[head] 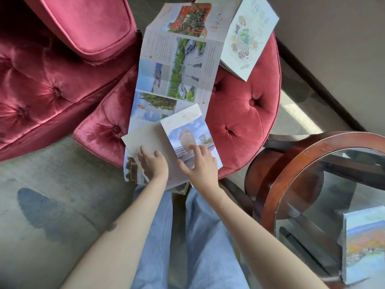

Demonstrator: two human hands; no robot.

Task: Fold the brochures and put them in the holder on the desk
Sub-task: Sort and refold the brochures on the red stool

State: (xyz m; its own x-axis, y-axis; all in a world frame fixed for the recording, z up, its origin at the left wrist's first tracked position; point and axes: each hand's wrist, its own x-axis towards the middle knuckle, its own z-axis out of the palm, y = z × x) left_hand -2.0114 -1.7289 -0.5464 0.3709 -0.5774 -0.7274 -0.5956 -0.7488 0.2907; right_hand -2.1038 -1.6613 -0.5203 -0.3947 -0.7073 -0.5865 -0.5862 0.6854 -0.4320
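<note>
Left hand: flat, pressing the brochure at the ottoman's near edge.
Right hand: spread, pressing its picture panel.

Red ottoman, sofa; table (glass-topped)

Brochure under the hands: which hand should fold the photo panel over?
Right, probably: the right hand rests on the photo panel, while the left hand presses the grey panel flat and can anchor it.
</note>
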